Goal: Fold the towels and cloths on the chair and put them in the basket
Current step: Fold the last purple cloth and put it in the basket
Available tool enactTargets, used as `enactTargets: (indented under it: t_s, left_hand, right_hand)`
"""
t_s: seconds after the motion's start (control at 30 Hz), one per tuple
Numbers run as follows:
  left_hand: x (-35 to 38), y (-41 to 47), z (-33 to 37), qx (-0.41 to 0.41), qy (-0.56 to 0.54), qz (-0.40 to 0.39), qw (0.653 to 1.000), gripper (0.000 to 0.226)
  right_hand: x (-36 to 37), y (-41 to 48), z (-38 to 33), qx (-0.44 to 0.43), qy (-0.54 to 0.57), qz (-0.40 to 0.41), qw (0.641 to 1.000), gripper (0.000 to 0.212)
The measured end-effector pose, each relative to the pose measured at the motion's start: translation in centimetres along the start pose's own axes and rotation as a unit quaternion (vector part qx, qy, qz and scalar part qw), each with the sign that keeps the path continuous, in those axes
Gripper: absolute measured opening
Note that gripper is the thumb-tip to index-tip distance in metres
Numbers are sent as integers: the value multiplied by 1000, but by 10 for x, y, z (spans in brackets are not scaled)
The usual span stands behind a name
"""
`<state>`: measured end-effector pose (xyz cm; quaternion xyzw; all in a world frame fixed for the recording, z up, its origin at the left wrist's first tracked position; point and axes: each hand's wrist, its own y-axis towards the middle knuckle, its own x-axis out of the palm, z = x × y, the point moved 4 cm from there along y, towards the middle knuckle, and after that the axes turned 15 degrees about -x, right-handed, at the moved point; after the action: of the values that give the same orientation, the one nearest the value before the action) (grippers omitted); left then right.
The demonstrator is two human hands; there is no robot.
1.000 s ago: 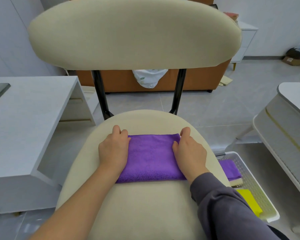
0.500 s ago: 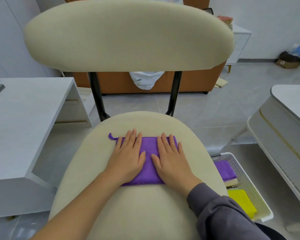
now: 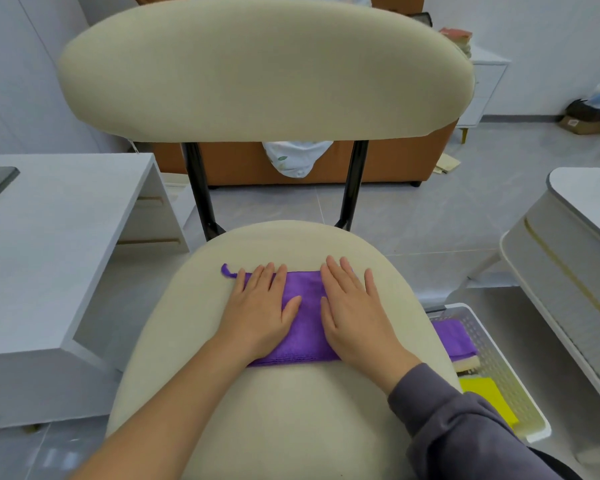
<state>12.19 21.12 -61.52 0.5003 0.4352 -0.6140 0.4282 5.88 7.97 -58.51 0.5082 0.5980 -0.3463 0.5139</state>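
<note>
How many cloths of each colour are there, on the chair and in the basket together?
Purple: 2, purple cloth on chair, other purple cloth in basket.
Yellow: 1, yellow cloth.
Cream: 1, cream cloth, partly hidden.
Total: 4.

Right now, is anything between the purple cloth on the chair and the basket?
Nothing visible does. The purple cloth lies under the left hand and right hand; the basket sits open on the floor right of the seat.

Cannot see the ends of the purple cloth (image 3: 307, 313) under the flat left hand (image 3: 262, 310) and right hand (image 3: 355, 311), nor the left side of the basket (image 3: 503, 368) behind the chair seat (image 3: 284, 410), nor the near end of the yellow cloth (image 3: 482, 393) under the grey sleeve (image 3: 465, 441), and lose the bare left forearm (image 3: 174, 410) at the bottom edge.
</note>
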Motion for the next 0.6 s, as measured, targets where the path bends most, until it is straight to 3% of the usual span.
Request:
enactTargets:
  t_s: [0.07, 0.2, 0.3, 0.43, 0.5, 0.6]
  left_hand:
    - [-7, 0, -3, -13, -27, 14, 999, 90]
    - [-21, -2, -10, -50, -48, 52, 996, 57]
    - [-34, -8, -16, -67, -36, 90, 993, 54]
    - [-47, -13, -24, -94, -26, 129, 987, 25]
    - [-52, -16, -22, -61, -69, 150, 984, 16]
    - [-52, -21, -15, 56, -140, 152, 977, 14]
  right_hand:
    - [-14, -2, -3, -32, -13, 82, 996, 51]
    - [-21, -6, -1, 38, 0, -28, 999, 34]
    - [-20, -4, 1, 45, -23, -37, 998, 39]
    - [-15, -3, 1, 2, 9, -27, 1000, 53]
    - [-20, -4, 2, 5, -1, 16, 1000, 46]
    - [-18, -6, 8, 32, 26, 25, 999, 39]
